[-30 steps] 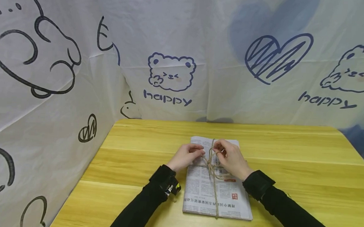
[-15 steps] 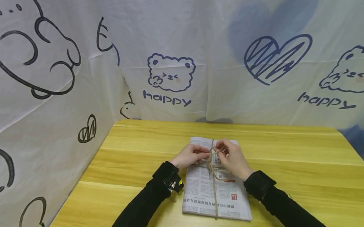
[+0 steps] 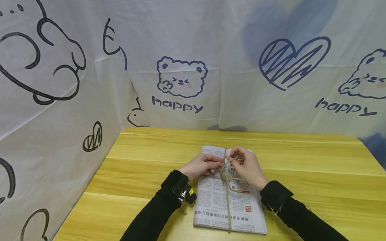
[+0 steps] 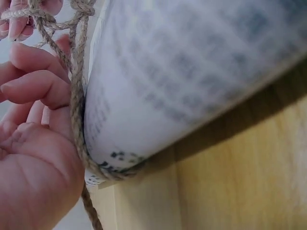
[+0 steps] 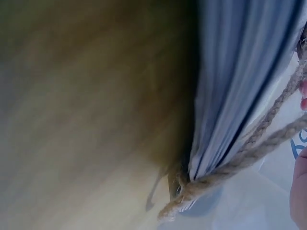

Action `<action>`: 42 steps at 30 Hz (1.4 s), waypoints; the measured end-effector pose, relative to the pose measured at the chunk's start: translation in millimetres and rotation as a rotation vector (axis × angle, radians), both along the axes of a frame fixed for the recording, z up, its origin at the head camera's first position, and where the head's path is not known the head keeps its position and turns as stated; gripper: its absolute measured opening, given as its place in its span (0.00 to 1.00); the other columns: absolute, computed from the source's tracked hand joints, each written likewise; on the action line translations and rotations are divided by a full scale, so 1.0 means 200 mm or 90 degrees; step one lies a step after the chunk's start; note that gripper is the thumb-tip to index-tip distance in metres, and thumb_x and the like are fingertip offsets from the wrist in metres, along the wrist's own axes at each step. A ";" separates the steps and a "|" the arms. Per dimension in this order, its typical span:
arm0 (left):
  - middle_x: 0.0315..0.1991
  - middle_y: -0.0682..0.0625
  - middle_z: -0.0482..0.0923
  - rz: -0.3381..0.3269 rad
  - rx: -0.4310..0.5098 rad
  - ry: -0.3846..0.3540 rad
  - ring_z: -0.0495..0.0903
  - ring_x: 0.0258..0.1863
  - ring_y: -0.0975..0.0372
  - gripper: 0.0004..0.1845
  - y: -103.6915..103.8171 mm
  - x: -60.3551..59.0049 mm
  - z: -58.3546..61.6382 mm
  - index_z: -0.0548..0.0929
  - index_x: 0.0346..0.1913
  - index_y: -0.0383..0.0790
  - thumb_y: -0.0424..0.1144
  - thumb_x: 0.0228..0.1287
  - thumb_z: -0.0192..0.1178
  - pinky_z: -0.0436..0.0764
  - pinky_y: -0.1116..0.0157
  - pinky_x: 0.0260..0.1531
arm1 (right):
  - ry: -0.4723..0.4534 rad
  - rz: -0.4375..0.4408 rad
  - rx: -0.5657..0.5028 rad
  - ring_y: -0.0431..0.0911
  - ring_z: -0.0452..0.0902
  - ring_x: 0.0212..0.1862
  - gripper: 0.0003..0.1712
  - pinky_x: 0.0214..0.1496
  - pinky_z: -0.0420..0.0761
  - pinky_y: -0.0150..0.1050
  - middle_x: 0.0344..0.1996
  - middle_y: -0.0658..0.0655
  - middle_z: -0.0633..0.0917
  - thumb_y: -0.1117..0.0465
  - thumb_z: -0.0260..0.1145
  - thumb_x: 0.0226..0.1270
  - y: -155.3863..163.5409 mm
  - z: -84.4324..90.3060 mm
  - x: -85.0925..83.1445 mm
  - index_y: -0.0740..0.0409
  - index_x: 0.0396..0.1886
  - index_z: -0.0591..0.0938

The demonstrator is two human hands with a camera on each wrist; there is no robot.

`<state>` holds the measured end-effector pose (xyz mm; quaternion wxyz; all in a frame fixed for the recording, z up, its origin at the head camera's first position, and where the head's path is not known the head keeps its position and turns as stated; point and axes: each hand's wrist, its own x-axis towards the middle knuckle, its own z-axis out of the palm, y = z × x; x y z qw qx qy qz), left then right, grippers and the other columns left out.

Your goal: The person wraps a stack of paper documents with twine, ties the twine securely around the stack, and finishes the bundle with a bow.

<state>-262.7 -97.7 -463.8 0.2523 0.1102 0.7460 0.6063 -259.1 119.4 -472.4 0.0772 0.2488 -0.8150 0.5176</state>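
A folded stack of newspapers (image 3: 230, 194) lies flat on the yellow wooden desk (image 3: 307, 175), tied crosswise with jute twine (image 3: 227, 204). Both hands meet at the stack's far end, around 12 o'clock of the bundle. The left hand (image 3: 201, 165) has its fingers curled, pinching the twine at the knot from the 9 o'clock side. The right hand (image 3: 247, 167) pinches a loop of twine from 3 o'clock. A printed white cloth (image 3: 181, 80) hangs behind
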 end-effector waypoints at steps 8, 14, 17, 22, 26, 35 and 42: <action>0.30 0.52 0.74 -0.014 -0.002 0.000 0.68 0.26 0.66 0.19 0.00 0.00 0.00 0.78 0.65 0.31 0.36 0.77 0.54 0.66 0.71 0.29 | -0.017 0.002 -0.013 0.43 0.81 0.33 0.06 0.33 0.79 0.30 0.33 0.60 0.84 0.75 0.62 0.68 0.00 0.00 0.00 0.63 0.40 0.78; 0.28 0.52 0.76 0.028 -0.033 0.031 0.69 0.26 0.65 0.17 0.01 0.03 0.01 0.83 0.58 0.32 0.39 0.76 0.57 0.67 0.70 0.29 | -0.025 0.000 0.002 0.45 0.82 0.34 0.05 0.33 0.79 0.30 0.32 0.59 0.84 0.73 0.63 0.68 0.00 0.00 0.00 0.62 0.40 0.78; 0.32 0.48 0.81 0.049 -0.045 0.057 0.70 0.26 0.65 0.15 0.01 0.05 0.01 0.84 0.56 0.33 0.39 0.75 0.58 0.67 0.70 0.29 | -0.025 0.008 0.025 0.43 0.81 0.37 0.06 0.35 0.78 0.30 0.35 0.58 0.85 0.71 0.65 0.69 0.02 0.00 0.01 0.61 0.42 0.78; 0.42 0.39 0.87 0.062 -0.057 0.083 0.72 0.25 0.65 0.14 0.01 0.07 0.00 0.84 0.54 0.33 0.39 0.75 0.58 0.68 0.70 0.29 | 0.013 0.074 0.038 0.44 0.76 0.47 0.14 0.43 0.77 0.34 0.48 0.60 0.81 0.72 0.61 0.71 0.09 0.00 0.05 0.64 0.54 0.75; 0.44 0.39 0.88 0.061 -0.076 0.110 0.73 0.27 0.64 0.14 0.01 0.08 0.00 0.85 0.53 0.33 0.39 0.76 0.57 0.69 0.71 0.30 | 0.100 0.120 0.075 0.48 0.71 0.51 0.15 0.49 0.77 0.37 0.51 0.57 0.77 0.69 0.64 0.71 0.14 -0.01 0.08 0.63 0.54 0.75; 0.41 0.39 0.87 0.068 -0.127 0.185 0.76 0.30 0.63 0.13 0.00 0.10 0.01 0.86 0.51 0.34 0.38 0.76 0.57 0.75 0.70 0.33 | -0.004 0.170 0.250 0.40 0.73 0.38 0.11 0.42 0.73 0.35 0.39 0.46 0.78 0.49 0.69 0.69 0.18 -0.02 0.10 0.48 0.41 0.78; 0.41 0.40 0.87 0.080 -0.148 0.226 0.79 0.34 0.62 0.12 -0.03 0.10 0.01 0.86 0.50 0.34 0.37 0.75 0.57 0.75 0.71 0.34 | -0.065 0.203 0.221 0.34 0.71 0.29 0.12 0.35 0.72 0.33 0.29 0.47 0.78 0.54 0.54 0.81 0.20 -0.04 0.08 0.52 0.36 0.79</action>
